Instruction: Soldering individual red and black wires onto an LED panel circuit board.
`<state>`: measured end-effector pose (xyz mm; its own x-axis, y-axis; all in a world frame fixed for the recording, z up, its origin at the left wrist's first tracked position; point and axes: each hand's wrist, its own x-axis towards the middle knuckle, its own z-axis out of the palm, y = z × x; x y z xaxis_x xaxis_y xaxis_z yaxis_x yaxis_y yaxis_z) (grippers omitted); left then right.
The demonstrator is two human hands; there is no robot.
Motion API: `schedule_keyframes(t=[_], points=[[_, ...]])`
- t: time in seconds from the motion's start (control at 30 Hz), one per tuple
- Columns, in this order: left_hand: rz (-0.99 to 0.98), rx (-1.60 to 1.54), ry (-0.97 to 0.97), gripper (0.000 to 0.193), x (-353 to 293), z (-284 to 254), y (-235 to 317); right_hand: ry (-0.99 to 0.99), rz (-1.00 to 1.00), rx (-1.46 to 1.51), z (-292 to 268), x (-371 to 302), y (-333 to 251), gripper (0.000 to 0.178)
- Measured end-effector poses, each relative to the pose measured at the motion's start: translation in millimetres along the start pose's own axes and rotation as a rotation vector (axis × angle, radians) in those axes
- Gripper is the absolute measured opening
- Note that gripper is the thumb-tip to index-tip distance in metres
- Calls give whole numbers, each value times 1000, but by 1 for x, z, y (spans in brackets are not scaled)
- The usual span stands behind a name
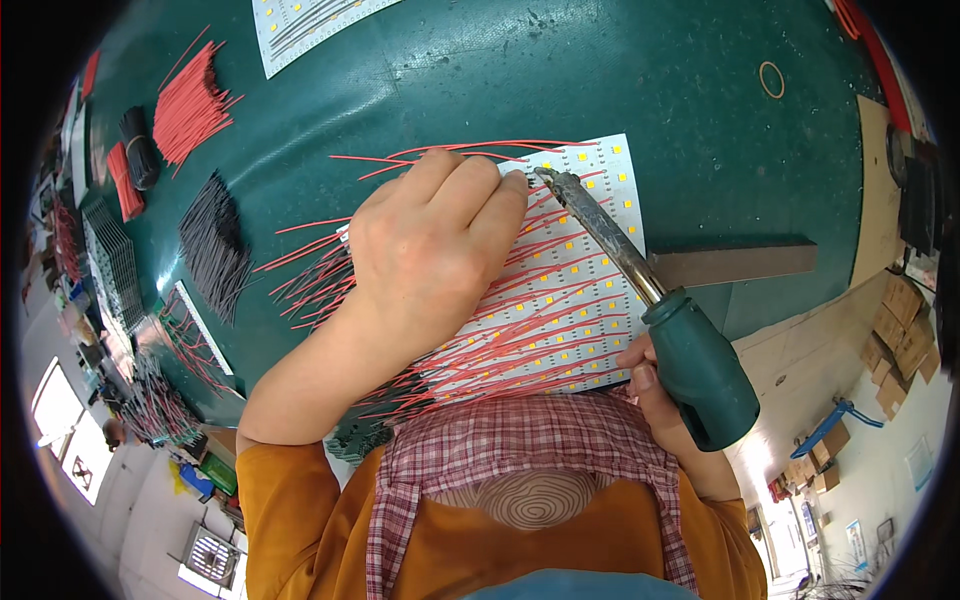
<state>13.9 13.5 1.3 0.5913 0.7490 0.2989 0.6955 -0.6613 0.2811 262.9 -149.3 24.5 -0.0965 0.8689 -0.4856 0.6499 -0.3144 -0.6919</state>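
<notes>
A white LED board [618, 270] with yellow chips lies on the green table, covered in rows of red wires [520, 345] and black wires. Over its upper left part, my left hand [430, 235] is closed, knuckles up. A thin dark wire end shows at its fingertips, though the palm side is hidden. My right hand [657, 395] is wrapped round the green handle of a soldering iron [700, 365], with some fingers behind it. The iron's blackened tip meets the board's upper area, right beside the left fingertips.
Bundles of red wires [192, 108] and black wires [215, 245] lie at the left. Another LED board [310, 25] is at the far edge. A brownish flat bar [735, 262] sits to the right, and a rubber band [771, 80] farther back. Wired strips [200, 325] lie at left.
</notes>
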Motion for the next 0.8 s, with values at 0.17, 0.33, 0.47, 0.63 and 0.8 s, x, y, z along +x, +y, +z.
schedule_keyframes(t=[0.17,0.33,0.47,0.63,0.8], points=[[46,12,-36,25,0,-1,-1,5,70,-79,7,-1,1,41],[54,9,-32,25,1,1,-1,24,-124,1,-2,11,-14,11],[42,10,-40,23,1,0,-1,-16,-27,-33,-11,7,-15,42],[47,14,-18,21,0,1,-2,29,21,202,-14,14,-26,24],[19,13,-73,20,2,-3,-1,77,-40,160,-12,15,-22,24]])
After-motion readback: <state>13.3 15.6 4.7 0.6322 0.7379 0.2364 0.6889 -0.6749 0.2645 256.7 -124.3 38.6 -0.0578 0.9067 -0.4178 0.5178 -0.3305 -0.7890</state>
